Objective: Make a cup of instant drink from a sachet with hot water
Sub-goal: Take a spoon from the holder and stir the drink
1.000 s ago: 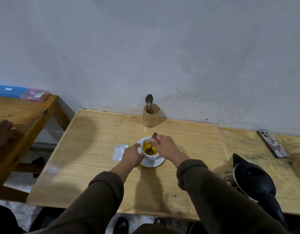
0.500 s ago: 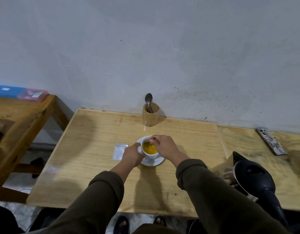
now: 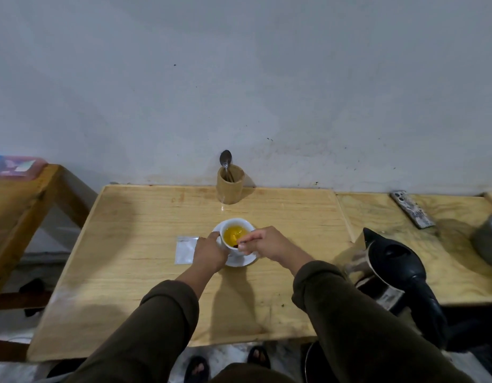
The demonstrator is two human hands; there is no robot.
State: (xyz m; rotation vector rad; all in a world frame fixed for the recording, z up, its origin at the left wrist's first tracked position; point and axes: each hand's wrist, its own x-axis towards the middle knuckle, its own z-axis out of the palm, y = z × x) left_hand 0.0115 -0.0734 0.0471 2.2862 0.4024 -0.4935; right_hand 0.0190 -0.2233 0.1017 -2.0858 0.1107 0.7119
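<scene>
A white cup (image 3: 237, 223) of yellow drink stands on a white saucer (image 3: 243, 260) in the middle of the wooden table (image 3: 145, 272). My left hand (image 3: 210, 251) grips the cup's left side at the handle. My right hand (image 3: 269, 243) pinches the top of a spoon (image 3: 241, 241) whose bowl dips into the drink at the cup's near rim. A flat white sachet (image 3: 185, 248) lies on the table just left of my left hand.
A black electric kettle (image 3: 396, 275) stands to the right, close to my right forearm. A wooden holder (image 3: 230, 185) with a spoon sits at the wall. A phone (image 3: 412, 208) and a grey object (image 3: 489, 239) lie far right. A lower bench (image 3: 18, 200) is on the left.
My right hand has swung the spoon from the far side of the cup round to its near right rim. My left hand has stayed on the cup. The view shifted slightly.
</scene>
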